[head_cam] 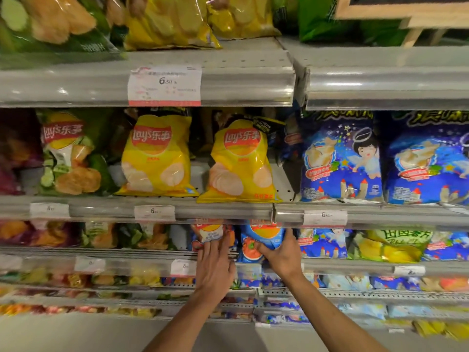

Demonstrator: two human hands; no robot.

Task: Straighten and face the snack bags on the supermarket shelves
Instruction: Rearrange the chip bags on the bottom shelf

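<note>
Fingers (261, 247) curl under blue bag (266, 237).

Tiered grey metal shelves (228, 80) with price tags (164, 85) under dim light

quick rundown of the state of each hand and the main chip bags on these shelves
left hand: fingers straight, touching a blue bag
right hand: grips the other blue bag
left blue bag: upright, on shelf
right blue bag: held, slightly tilted
left yellow bag: upright, facing out
right yellow bag: tilted, overhanging the shelf edge
</note>
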